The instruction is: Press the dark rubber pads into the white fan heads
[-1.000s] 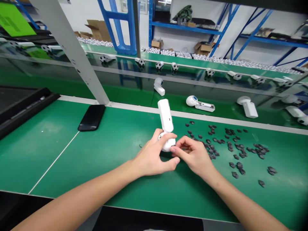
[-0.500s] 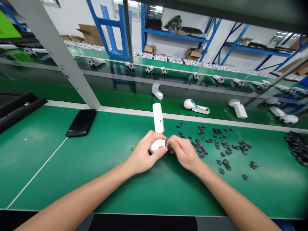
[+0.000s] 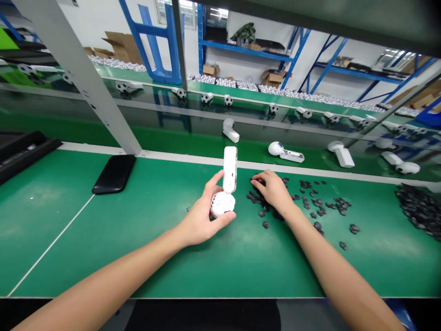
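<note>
My left hand [image 3: 203, 214] is closed around the round head of a white device [image 3: 230, 170] with a long flat handle that points away from me. Its thumb lies across the near side of the head, and a small dark slot shows on the handle. To the right, my right hand [image 3: 272, 188] is down among small black angular pieces [image 3: 265, 225] scattered on the green table. Thumb and forefinger are pinched together at a small black piece [image 3: 253, 177], mostly hidden by the fingertips.
A black phone-like slab [image 3: 114, 174] lies left, near a metal post [image 3: 99, 96]. A heap of black pieces [image 3: 418, 209] sits far right. Beyond the table edge, several white devices [image 3: 285, 152] lie on a green belt; football-patterned ones [image 3: 228, 99] line the strip behind.
My right hand has left the white device and moved right and away from me to the black pieces. My left hand keeps the device, its head now more exposed.
</note>
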Motion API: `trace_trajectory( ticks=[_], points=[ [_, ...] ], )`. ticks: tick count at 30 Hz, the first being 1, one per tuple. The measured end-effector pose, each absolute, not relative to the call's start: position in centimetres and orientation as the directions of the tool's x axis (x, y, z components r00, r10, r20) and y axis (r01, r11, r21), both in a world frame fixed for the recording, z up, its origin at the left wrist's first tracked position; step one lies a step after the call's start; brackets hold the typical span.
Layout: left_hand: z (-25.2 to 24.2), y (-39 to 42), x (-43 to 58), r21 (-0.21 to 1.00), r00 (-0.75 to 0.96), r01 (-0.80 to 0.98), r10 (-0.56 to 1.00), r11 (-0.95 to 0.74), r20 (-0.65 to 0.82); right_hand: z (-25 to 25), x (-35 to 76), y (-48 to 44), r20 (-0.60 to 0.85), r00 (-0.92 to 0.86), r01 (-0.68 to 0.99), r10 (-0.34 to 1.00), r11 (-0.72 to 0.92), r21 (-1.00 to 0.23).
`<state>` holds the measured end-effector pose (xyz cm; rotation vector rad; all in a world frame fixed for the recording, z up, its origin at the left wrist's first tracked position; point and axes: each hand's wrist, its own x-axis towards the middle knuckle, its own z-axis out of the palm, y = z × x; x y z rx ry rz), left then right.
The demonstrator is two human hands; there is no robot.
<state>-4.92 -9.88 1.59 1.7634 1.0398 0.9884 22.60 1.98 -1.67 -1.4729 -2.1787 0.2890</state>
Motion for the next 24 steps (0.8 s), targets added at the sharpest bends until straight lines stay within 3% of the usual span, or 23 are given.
trace_trajectory(
  ticks=[9, 17, 19, 24],
  points=[
    [1.6, -10.0, -4.7, 0.945, 0.249, 0.183, 0.942, -0.272, 0.223, -1.1, 22.8, 2.2, 0.236, -0.313, 0.765, 0.92, 0.391, -0.511],
    [1.7, -9.8, -4.4, 0.94, 0.245, 0.248, 0.954, -0.236, 0.175, 0.0, 22.2, 0.8, 0.283, -0.307, 0.727, 0.909, 0.416, -0.547],
    [1.7, -9.8, -4.3, 0.927, 0.234, 0.303, 0.96, -0.222, 0.154, 0.8, 21.9, -0.3, 0.274, -0.262, 0.671, 0.925, 0.379, -0.638],
    [1.7, -9.8, -4.2, 0.924, 0.224, 0.338, 0.969, -0.179, 0.106, 2.0, 20.7, -3.5, 0.046, -0.307, 0.39, 0.951, 0.17, -0.905]
  ],
)
